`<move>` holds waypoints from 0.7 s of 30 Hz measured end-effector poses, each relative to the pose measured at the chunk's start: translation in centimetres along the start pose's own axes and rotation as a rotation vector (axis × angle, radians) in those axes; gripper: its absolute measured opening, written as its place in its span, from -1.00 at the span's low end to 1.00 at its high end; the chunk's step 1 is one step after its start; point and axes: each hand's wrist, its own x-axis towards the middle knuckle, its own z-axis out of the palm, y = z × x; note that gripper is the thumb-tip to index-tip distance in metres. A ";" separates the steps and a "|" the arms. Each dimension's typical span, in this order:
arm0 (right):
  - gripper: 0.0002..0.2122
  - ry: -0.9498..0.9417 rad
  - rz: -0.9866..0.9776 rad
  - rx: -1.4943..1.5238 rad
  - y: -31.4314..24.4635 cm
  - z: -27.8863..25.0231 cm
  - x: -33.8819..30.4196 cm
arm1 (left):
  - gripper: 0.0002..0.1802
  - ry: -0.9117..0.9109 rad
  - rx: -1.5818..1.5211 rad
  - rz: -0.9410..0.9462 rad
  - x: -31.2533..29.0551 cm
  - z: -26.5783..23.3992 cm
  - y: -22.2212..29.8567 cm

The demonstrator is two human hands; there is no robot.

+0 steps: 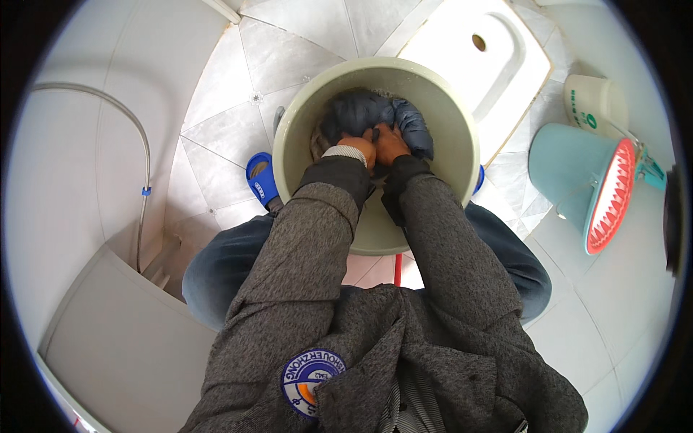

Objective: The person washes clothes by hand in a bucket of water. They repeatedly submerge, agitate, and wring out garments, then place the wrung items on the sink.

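Between my knees stands a deep, pale olive basin (pixel 469 155). A bunched, dark blue padded garment (pixel 361 108) lies inside it, looking wet and quilted. My left hand (pixel 361 146), with a light ribbed cuff at its wrist, is closed on the near side of the garment. Right beside it, my right hand (pixel 390 146) grips the same fabric, its fingers bent into the folds. The two hands nearly touch, and their fingertips are partly hidden by cloth. Both forearms, in dark grey sleeves, reach over the basin's near rim.
A white squat toilet (pixel 440 43) is set in the tiled floor at the far right. To the right are a light blue bucket (pixel 567 173) and a cream bin (pixel 606 105). A hose (pixel 146 162) hangs at left above a grey box-like unit (pixel 130 332). Blue slippers (pixel 261 179) flank the basin.
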 end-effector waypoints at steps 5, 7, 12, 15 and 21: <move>-0.61 -0.034 -0.045 -0.103 0.5 1.2 4.4 | -0.49 -0.018 0.049 0.081 5.8 1.2 -2.1; -0.67 -0.155 -0.164 -0.318 0.4 0.9 5.7 | -0.61 -0.002 -0.001 0.061 8.4 1.9 -2.8; -0.67 -0.221 -0.089 -0.196 0.0 0.6 7.3 | -0.57 0.044 -0.109 0.121 12.7 2.8 -5.0; -0.64 -0.197 -0.078 -0.100 0.2 0.4 8.6 | -0.36 0.261 -0.227 0.188 10.2 2.6 -5.0; -0.51 -0.180 -0.133 -0.137 0.4 -0.6 6.9 | -0.21 0.360 -0.147 0.125 -6.2 -4.6 -3.0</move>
